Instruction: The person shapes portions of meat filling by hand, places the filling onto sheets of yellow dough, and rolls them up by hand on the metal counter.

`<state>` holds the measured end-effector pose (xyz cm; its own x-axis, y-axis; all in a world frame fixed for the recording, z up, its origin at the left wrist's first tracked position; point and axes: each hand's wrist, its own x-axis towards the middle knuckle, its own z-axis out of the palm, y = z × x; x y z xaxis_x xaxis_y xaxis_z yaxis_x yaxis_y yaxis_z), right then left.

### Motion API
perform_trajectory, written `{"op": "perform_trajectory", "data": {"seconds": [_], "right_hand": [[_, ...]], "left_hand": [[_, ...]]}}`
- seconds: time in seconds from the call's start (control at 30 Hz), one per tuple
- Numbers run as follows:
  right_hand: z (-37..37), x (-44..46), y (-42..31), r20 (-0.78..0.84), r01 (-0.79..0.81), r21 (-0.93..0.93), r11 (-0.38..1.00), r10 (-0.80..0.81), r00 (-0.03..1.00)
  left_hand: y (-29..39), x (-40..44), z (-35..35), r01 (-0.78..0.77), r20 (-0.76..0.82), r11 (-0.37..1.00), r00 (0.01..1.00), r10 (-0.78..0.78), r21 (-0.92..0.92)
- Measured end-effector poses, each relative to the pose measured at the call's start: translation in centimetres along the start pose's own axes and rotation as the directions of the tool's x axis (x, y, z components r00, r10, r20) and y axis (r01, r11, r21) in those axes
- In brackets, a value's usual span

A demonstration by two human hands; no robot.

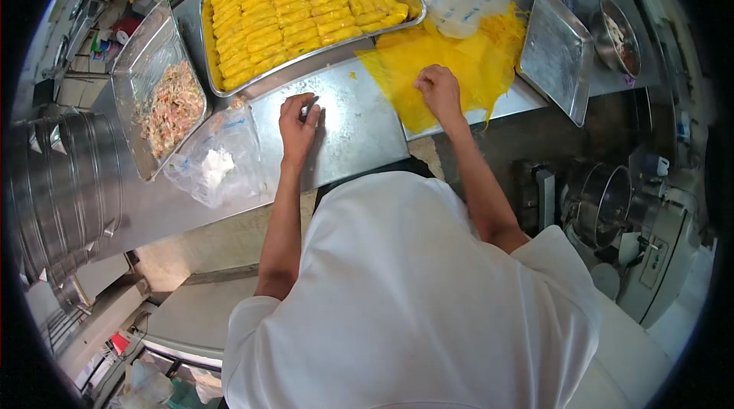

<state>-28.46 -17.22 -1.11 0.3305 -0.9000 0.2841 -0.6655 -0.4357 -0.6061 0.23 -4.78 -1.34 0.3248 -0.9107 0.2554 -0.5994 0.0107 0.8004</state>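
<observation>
I see thin, floppy-looking yellow sheets (475, 71) beneath the right hand (442, 94), probably light, soft and easily torn (they look ragged beyond it); I'd pinch an edge. The left hand (298, 124) curls over the silver metal tabletop (359, 130), well apart; whether either grips anything, I can't tell.

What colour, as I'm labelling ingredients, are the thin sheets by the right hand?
Yellow: the thin sheets by the right hand show best in the head view.
</observation>
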Motion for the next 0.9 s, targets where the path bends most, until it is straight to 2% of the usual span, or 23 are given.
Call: {"op": "perform_trajectory", "data": {"seconds": [0.07,0.1,0.17,0.23,0.3,0.37,0.4,0.43,0.47,0.5,0.57,0.6,0.63,0.67,0.7,0.73,0.77,0.8,0.83,0.87,0.9], "right_hand": [[-1.2,0.8,-0.5,0.091,-0.062,0.077,0.995,0.055,0.994],[-1.7,1.0,-0.9,0.091,-0.059,0.078,0.995,0.052,0.994],[-2.5,0.6,-1.7,0.188,-0.035,0.167,0.985,0.003,0.982],[-3.0,-0.2,-1.5,0.169,-0.003,0.159,0.987,-0.024,0.985],[-3.7,-0.9,-1.0,0.158,0.031,0.149,0.988,-0.055,0.986],[-4.3,-1.7,-0.3,0.056,-0.094,0.174,0.980,0.085,0.995],[-4.4,-2.2,0.3,0.057,-0.095,0.170,0.981,0.087,0.995],[-4.4,-2.8,0.8,0.041,-0.171,0.148,0.974,0.167,0.985],[-4.5,-3.4,1.4,0.021,-0.248,0.127,0.961,0.247,0.969],[-5.2,-3.7,1.0,0.014,-0.254,0.123,0.959,0.255,0.967],[-6.5,-4.4,0.2,0.282,-0.480,-0.083,0.873,0.483,0.829],[-6.6,-4.7,0.1,0.274,-0.495,-0.081,0.865,0.497,0.823],[-6.6,-5.0,-0.1,0.354,-0.577,-0.010,0.817,0.542,0.762],[-6.5,-5.4,-0.3,0.434,-0.653,0.055,0.755,0.571,0.697],[-6.0,-5.7,-0.2,0.428,-0.663,0.058,0.746,0.581,0.692],[-5.2,-6.2,0.1,0.474,-0.754,0.249,0.608,0.602,0.642],[-4.4,-6.6,0.2,0.526,-0.802,0.419,0.427,0.606,0.597],[-3.7,-6.8,0.3,0.522,-0.802,0.424,0.420,0.611,0.596],[-3.1,-6.9,0.4,0.482,-0.752,0.558,0.352,0.600,0.638],[-2.7,-7.1,0.6,0.437,-0.681,0.677,0.278,0.593,0.676],[-2.7,-6.8,0.4,0.435,-0.679,0.680,0.277,0.594,0.677]], "left_hand": [[1.5,0.5,0.2,0.180,0.094,0.972,0.981,-0.167,-0.152],[2.4,0.8,0.4,0.045,0.103,0.994,0.994,-0.035,-0.103],[3.6,1.3,1.6,-0.160,0.192,0.986,0.967,0.165,-0.044],[5.1,1.6,3.5,-0.215,0.350,0.972,0.907,0.234,-0.091],[6.7,1.9,6.3,-0.371,0.402,0.918,0.826,0.395,-0.140],[8.4,1.6,8.8,-0.383,0.432,0.918,0.813,0.390,-0.108],[8.9,1.6,9.7,-0.406,0.466,0.911,0.792,0.393,-0.078],[8.9,1.6,10.6,-0.407,0.467,0.909,0.790,0.397,-0.085],[8.8,1.6,11.5,-0.460,0.470,0.887,0.776,0.421,-0.037],[8.7,1.6,12.2,-0.511,0.477,0.860,0.758,0.445,0.010],[8.0,1.9,12.9,-0.507,0.550,0.862,0.727,0.410,0.026],[7.8,2.0,12.8,-0.499,0.616,0.865,0.699,0.363,0.055],[7.6,2.1,12.9,-0.505,0.628,0.862,0.685,0.368,0.046],[7.5,2.1,12.9,-0.446,0.576,0.895,0.730,0.369,-0.008],[7.6,2.3,12.8,-0.388,0.520,0.919,0.773,0.363,-0.065],[7.7,2.5,12.8,-0.326,0.502,0.938,0.795,0.341,-0.119],[7.7,2.8,12.6,-0.329,0.511,0.936,0.788,0.344,-0.123],[7.7,3.4,12.5,-0.267,0.565,0.952,0.767,0.305,-0.151],[7.8,3.8,12.5,-0.203,0.616,0.964,0.741,0.267,-0.174],[8.0,3.7,12.5,-0.206,0.620,0.963,0.737,0.271,-0.175],[8.7,3.6,12.2,-0.214,0.547,0.956,0.785,0.290,-0.199]]}}
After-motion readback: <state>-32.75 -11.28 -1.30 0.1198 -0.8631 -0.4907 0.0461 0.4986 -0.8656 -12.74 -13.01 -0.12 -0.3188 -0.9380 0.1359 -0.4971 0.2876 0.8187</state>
